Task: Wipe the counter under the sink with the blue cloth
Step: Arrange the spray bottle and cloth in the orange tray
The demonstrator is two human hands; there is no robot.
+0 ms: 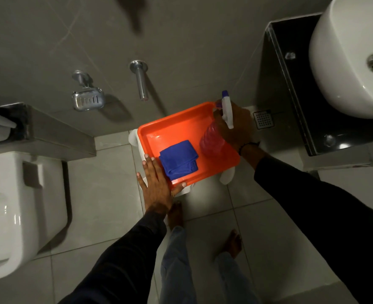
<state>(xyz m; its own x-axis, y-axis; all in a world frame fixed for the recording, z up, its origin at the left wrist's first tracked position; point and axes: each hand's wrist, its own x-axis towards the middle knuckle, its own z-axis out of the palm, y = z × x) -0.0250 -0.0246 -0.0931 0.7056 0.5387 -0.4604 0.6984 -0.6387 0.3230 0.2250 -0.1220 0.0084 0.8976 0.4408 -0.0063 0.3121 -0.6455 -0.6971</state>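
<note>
Orange plastic fills the middle of the frame: one tray (181, 126) resting on a white stool (227, 177), of which only corners and edges show. One folded blue cloth (178, 159) lies in the tray's lower left part, and one pink spray bottle (211, 139) with a white trigger head stands at the tray's right side, well apart from the cloth. Two hands are in view. The left hand (157, 185) lies flat over the tray's lower left corner, fingers spread apart and straight, thumb along the near rim, just beside the cloth; I cannot tell whether it touches the cloth. The right hand (236, 128) is wrapped around the bottle's neck, fingers clamped on it below the trigger. At upper right, one white sink (345, 62) sits on one black counter (295, 88). One toilet (16, 205) fills the lower left. On the grey wall at upper left hang one soap dish (88, 99) and one chrome spout (140, 81). One floor drain (263, 119) sits right of the tray. Two bare feet show at lower centre.
</note>
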